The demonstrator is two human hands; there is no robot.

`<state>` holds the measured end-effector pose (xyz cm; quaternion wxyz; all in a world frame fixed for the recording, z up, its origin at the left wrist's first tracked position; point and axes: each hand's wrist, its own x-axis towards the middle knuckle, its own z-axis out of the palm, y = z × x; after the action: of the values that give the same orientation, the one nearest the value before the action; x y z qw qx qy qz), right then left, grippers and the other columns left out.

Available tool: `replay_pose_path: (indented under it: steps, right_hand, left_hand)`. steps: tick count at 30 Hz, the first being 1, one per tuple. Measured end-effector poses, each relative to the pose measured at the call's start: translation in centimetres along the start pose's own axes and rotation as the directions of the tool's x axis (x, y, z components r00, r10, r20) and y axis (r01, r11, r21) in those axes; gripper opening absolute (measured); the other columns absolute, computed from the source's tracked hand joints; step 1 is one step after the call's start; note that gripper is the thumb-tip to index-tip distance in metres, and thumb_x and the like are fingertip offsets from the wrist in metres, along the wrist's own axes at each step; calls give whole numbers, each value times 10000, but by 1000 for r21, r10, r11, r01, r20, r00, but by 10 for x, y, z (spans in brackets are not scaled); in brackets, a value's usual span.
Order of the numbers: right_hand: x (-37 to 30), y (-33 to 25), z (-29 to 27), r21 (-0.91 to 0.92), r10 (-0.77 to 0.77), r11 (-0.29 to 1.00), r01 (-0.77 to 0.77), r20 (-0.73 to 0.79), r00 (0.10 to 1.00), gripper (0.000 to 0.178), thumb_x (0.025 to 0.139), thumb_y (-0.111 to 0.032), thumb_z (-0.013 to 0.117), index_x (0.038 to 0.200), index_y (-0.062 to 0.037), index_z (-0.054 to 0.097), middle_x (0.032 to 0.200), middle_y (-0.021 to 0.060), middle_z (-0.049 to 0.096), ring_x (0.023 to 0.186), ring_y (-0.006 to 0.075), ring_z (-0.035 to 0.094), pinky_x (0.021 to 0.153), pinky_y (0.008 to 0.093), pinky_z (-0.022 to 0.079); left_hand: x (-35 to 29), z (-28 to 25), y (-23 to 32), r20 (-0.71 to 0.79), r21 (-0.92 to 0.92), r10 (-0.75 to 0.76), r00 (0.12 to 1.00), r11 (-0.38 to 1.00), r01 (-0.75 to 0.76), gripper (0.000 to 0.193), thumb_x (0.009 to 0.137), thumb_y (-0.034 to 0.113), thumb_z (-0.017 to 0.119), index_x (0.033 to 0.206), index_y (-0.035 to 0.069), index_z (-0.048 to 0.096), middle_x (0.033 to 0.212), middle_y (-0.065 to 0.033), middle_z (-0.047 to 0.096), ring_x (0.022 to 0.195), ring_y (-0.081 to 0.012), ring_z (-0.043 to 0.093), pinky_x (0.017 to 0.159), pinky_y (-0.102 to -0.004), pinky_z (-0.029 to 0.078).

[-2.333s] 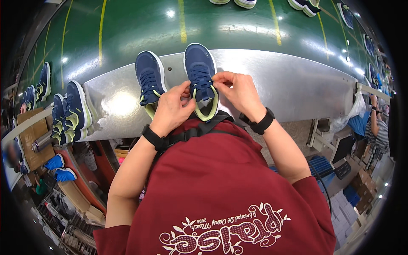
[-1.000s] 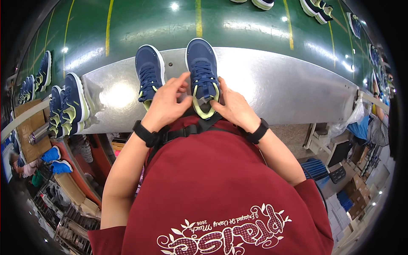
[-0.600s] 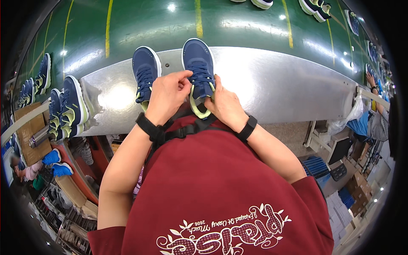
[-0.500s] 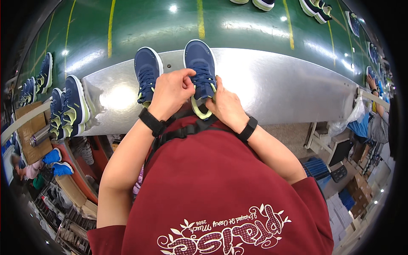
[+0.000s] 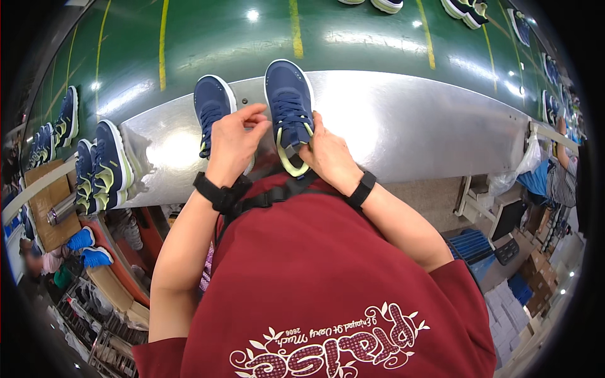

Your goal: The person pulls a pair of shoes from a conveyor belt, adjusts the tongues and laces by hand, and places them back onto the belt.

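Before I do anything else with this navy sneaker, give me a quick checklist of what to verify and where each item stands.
1. Right sneaker resting on the metal table: ok.
2. Right hand holding the collar by the heel: ok.
3. Left hand at the laces, fingertips pinched near the tongue: ok.
4. Laces threaded evenly up the eyelets: cannot tell, hands cover the upper part.
5. Left sneaker lying beside it, partly under the left hand: ok.
6. Green conveyor belt behind the table, free of shoes right behind the pair: ok.
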<state>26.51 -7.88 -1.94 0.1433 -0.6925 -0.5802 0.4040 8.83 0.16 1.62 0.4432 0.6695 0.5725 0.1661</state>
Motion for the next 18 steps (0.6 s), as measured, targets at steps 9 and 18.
replay_pose_path:
  steps: [9, 18]
  right_hand:
    - [2, -1, 1, -54, -28, 998, 28, -6, 1000, 648, 766, -133, 582, 1263, 194, 325, 930, 303, 606, 836, 413, 630, 747, 434, 516]
    - [0, 0, 5, -18, -20, 1000, 20, -34, 999, 660, 766, -125, 580, 1275, 189, 303, 913, 299, 608, 845, 423, 628, 743, 439, 516]
  left_hand:
    - [12, 5, 3, 124, 31, 23, 992, 999, -27, 266, 776, 61, 680, 1030, -16, 675, 788, -52, 682, 756, -79, 631, 698, -220, 495]
    - [-5, 29, 9, -181, 416, 442, 878, 844, -339, 288, 645, -7, 662, 923, 59, 625, 706, -43, 600, 668, -214, 613, 609, -332, 484]
